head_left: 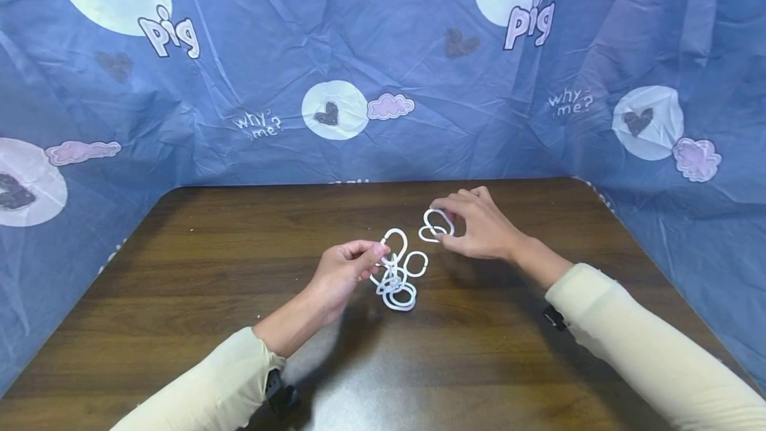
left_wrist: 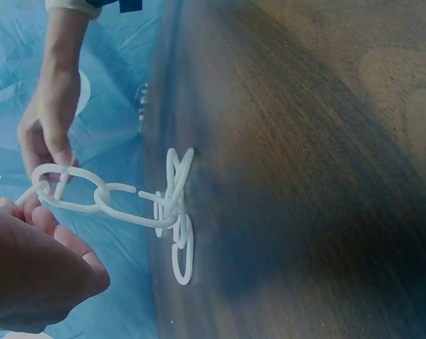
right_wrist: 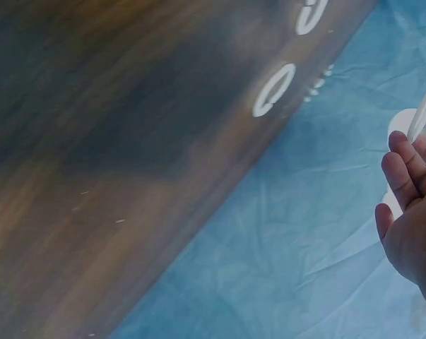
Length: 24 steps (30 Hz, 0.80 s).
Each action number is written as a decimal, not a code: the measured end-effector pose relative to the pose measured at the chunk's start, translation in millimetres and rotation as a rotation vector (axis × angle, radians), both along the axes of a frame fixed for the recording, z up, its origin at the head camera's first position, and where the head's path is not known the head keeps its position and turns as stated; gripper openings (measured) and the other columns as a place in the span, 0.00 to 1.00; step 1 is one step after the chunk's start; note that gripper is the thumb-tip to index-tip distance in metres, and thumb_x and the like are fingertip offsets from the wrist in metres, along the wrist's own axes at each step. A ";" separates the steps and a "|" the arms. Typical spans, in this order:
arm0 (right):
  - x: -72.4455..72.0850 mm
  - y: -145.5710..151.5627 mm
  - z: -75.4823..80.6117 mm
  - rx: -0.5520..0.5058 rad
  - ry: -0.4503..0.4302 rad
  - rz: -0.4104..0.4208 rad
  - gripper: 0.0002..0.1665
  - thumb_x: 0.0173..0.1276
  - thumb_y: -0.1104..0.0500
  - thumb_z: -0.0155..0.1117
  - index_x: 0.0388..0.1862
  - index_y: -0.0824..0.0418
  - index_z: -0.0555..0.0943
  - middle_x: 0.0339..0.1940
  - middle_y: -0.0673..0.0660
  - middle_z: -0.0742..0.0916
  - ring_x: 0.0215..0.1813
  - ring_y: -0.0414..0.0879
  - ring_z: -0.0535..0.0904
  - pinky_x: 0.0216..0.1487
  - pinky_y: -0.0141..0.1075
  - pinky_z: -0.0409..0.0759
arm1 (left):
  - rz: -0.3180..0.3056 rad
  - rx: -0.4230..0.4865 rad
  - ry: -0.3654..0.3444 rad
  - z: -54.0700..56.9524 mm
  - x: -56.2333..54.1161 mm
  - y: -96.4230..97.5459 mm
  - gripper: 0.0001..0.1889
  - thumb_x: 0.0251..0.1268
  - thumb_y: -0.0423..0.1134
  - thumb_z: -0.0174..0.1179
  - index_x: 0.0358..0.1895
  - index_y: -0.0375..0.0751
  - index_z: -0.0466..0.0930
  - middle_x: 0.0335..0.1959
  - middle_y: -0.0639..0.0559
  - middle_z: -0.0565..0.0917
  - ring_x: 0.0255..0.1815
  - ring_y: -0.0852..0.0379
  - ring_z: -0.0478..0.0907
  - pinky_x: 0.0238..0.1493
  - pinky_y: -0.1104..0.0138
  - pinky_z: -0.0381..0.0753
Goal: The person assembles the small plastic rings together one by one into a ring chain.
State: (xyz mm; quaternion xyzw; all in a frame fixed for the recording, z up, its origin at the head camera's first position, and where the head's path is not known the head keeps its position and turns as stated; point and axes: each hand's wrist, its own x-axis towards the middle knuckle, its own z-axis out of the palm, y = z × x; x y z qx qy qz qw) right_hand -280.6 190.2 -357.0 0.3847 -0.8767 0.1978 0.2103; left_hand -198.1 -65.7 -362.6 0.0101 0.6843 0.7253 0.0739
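Note:
My left hand (head_left: 342, 275) pinches a white plastic C-shaped ring (head_left: 405, 245) between thumb and fingertips. In the left wrist view, a chain of linked rings (left_wrist: 131, 217) runs from those fingertips to a heap of rings (left_wrist: 190, 261) on the tabletop. To the right and farther back, my right hand (head_left: 481, 226) pinches another white ring (head_left: 453, 223) between thumb and fingers, raised over the table. A second ring (head_left: 421, 234) overlaps that one in the head view. The right wrist view catches only part of the right hand (right_wrist: 417, 226) and its ring (right_wrist: 421, 116).
One loose ring (head_left: 415, 253) lies just right of the heap. Beneath everything is a dark brown wooden table (head_left: 239, 238) with rounded far corners. A blue printed cloth (head_left: 383, 32) hangs behind it and along both sides.

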 end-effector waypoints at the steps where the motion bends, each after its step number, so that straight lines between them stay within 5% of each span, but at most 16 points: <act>1: 1.2 -2.5 2.4 0.000 0.006 0.010 0.28 0.49 0.51 0.71 0.49 0.60 0.81 0.25 0.47 0.76 0.34 0.41 0.69 0.47 0.44 0.62 | 0.000 -0.002 -0.001 -0.2 -0.1 0.2 0.11 0.66 0.36 0.61 0.43 0.30 0.83 0.30 0.54 0.82 0.29 0.60 0.74 0.35 0.72 0.73; 11: 13.4 -23.4 17.8 0.003 0.050 0.073 0.28 0.51 0.48 0.69 0.51 0.60 0.81 0.25 0.44 0.74 0.33 0.40 0.68 0.48 0.42 0.62 | -0.016 -0.017 -0.010 -0.3 -0.8 1.3 0.11 0.66 0.37 0.61 0.44 0.30 0.83 0.32 0.54 0.83 0.31 0.60 0.76 0.40 0.67 0.74; 24: 26.7 -46.5 30.3 0.061 0.236 0.154 0.27 0.50 0.47 0.67 0.48 0.60 0.81 0.26 0.49 0.78 0.34 0.43 0.69 0.49 0.47 0.63 | -0.031 0.003 -0.002 -2.6 -0.5 5.3 0.10 0.65 0.34 0.61 0.42 0.29 0.82 0.29 0.54 0.82 0.32 0.57 0.77 0.38 0.69 0.75</act>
